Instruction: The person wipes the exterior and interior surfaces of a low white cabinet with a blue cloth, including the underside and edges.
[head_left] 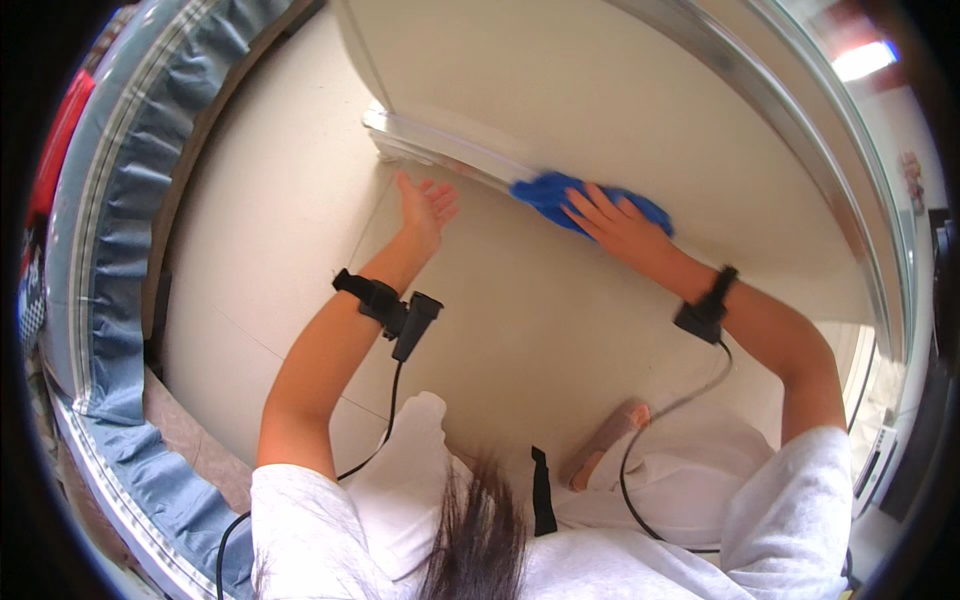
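My right hand (622, 228) lies over a crumpled blue cloth (545, 193), pressing it against the low ledge (470, 165) along the foot of an upright cream panel (560, 90). The fingers are spread across the top of the cloth; part of it sticks out to the left and right of them. My left hand (430, 207) holds nothing. Its fingers are apart and half curled, palm turned to the right, just above the pale floor near the ledge's left end. Black straps with small dark devices and cables go round both forearms.
On the left a bed or sofa with a gathered blue-grey skirt (120, 290) borders the pale tiled floor (480, 330). A shiny metal rail (790, 75) curves along the panel's upper right. My knees and one shoe (607, 445) are close below my hands. Cables loop beside my arms.
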